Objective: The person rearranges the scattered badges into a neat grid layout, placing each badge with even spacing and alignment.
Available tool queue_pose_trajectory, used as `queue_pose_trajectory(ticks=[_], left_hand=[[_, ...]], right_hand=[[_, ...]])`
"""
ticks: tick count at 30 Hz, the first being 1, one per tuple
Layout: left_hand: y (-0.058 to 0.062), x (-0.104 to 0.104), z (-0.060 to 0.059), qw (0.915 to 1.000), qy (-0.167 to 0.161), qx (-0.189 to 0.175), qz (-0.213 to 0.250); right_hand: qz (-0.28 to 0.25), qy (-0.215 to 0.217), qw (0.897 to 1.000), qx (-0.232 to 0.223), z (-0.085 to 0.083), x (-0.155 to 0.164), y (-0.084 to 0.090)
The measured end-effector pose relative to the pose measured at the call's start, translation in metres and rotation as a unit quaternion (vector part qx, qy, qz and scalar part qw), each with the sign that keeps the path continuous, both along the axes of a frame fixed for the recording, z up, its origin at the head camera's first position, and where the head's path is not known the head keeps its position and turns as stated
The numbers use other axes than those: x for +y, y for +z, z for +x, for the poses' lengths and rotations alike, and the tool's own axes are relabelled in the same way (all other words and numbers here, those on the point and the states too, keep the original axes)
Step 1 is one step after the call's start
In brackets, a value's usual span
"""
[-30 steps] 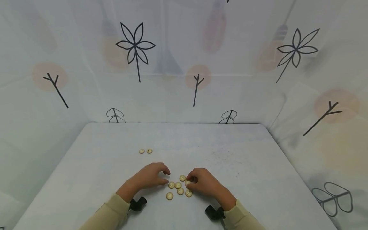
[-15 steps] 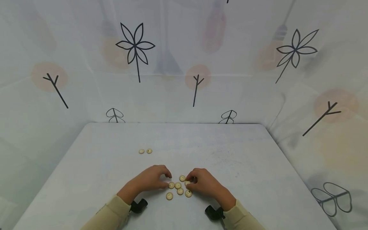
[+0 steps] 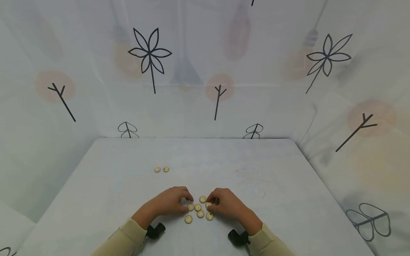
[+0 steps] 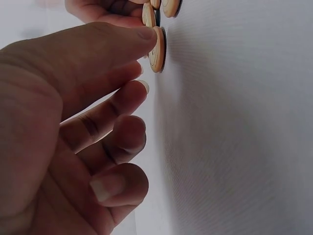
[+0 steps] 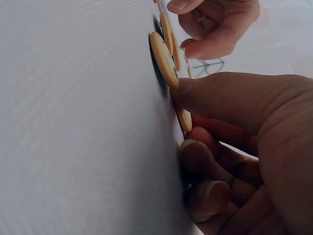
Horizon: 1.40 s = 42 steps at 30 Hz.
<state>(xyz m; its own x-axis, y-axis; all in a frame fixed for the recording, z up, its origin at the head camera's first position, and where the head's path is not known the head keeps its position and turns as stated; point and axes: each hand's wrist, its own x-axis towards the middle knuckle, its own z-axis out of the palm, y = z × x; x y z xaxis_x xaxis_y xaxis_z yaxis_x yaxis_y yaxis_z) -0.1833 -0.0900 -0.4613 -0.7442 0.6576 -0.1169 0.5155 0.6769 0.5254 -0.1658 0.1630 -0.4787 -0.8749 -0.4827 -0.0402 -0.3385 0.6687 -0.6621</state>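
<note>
1. Head view: both hands sit low at the near edge of the white table (image 3: pixel 256 167), sleeves cut off by the frame bottom; black wrist mounts half hidden under the forearms.
2. Left hand (image 3: pixel 169 202) has its fingers curled, thumb tip touching the leftmost button (image 3: pixel 190 207) of the button cluster (image 3: pixel 199 209); the left wrist view shows the thumb on that button's edge (image 4: pixel 157 49), other fingers bent and not on it.
3. Right hand (image 3: pixel 227 205) is curled at the cluster's right side; its fingertips hide one button, seen in the right wrist view as a small button (image 5: pixel 185 119) tucked between thumb and fingers. Firm pinch or just touching: cannot tell.
4. Button faces are too small to read.
5. Two stray buttons (image 3: pixel 161 169) lie well apart, farther back left.
6. White fabric backdrop (image 3: pixel 205 71) with black leaf and twig drawings and faint pink circles surrounds the table.
</note>
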Motion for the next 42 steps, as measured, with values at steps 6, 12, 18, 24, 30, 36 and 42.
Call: queue_pose_trajectory(ticks=[6,12,18,24,30,36,42], left_hand=[[-0.0032,0.0017,0.0005,0.9999,-0.007,0.002,-0.007],[-0.0088,0.002,0.0,0.9998,-0.011,0.007,-0.014],[-0.0067,0.0027,0.0015,0.9997,-0.015,0.011,-0.014],[-0.0046,0.0031,0.0021,0.9995,-0.018,0.015,-0.019],[-0.0047,0.005,0.0021,0.9991,-0.018,0.023,-0.03],[-0.0044,0.0061,0.0025,0.9982,-0.025,0.041,-0.037],[0.0,0.0042,0.0009,0.9983,-0.016,0.05,-0.026]], right_hand=[[0.003,-0.001,1.0,0.001,0.0008,-0.0004,-0.0009],[0.002,-0.001,1.0,-0.003,0.0013,-0.0002,-0.0013],[0.004,-0.002,1.0,-0.005,0.0022,-0.0009,-0.0003],[-0.001,-0.002,1.0,-0.006,0.0029,-0.001,0.0009],[0.001,0.002,1.0,0.0,0.0017,-0.0001,-0.0003],[0.004,0.002,1.0,0.0,-0.0003,0.0008,-0.002],[0.005,-0.001,1.0,0.004,-0.001,0.001,-0.001]])
